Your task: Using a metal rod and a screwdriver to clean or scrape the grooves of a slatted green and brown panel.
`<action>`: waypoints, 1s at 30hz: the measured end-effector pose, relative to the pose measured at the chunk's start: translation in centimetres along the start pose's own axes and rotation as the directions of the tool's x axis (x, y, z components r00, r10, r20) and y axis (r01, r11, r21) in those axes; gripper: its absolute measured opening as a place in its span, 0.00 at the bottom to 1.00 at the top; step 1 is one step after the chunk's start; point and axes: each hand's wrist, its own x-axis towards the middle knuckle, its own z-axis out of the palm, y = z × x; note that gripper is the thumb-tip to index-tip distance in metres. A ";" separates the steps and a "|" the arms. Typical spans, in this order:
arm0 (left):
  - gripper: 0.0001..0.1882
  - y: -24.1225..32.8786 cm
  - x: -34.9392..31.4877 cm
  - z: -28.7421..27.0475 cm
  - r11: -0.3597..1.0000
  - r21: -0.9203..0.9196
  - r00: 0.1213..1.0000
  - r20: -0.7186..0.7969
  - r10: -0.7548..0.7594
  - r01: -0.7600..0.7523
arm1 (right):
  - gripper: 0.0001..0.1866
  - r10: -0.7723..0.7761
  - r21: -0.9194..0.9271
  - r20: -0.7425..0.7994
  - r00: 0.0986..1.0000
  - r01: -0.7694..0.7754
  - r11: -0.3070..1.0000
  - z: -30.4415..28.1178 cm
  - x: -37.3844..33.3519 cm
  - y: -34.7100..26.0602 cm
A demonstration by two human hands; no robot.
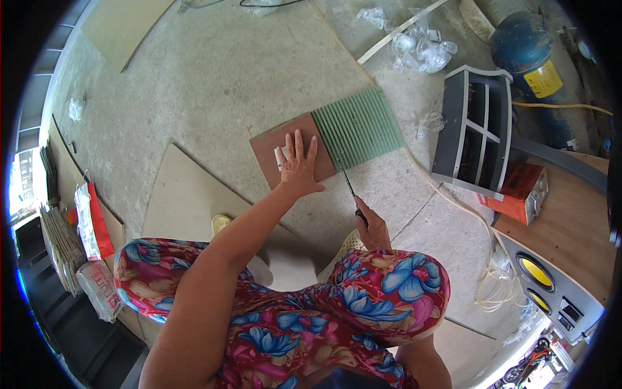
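My left hand (299, 167) lies flat with fingers spread on a brown box or block (267, 141), partly covering a white label on its top. Against the block's right edge lies a green ridged sheet (364, 124), flat on the concrete. My right hand (374, 228) grips the black handle of a long, thin-bladed knife (350, 182). Its blade points up and away, the tip at the sheet's near left corner, beside the block's edge. Whether the tip touches the sheet I cannot tell. Part of the sheet may be under the block.
Flat boards (173, 188) lie left of my knees. At right stand a grey shelf-like frame (478, 129), an orange box (515, 191), a speaker (551, 285) and a blue tank (521, 45). A pale cable (461, 202) crosses the floor. Clear plastic (424, 52) lies at the back.
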 end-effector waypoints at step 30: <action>0.57 -1.5 6.0 0.7 1.000 -0.029 0.999 -0.037 0.008 -0.010 | 0.26 -0.065 0.210 -0.048 0.997 0.073 0.975 1.7 6.5 4.0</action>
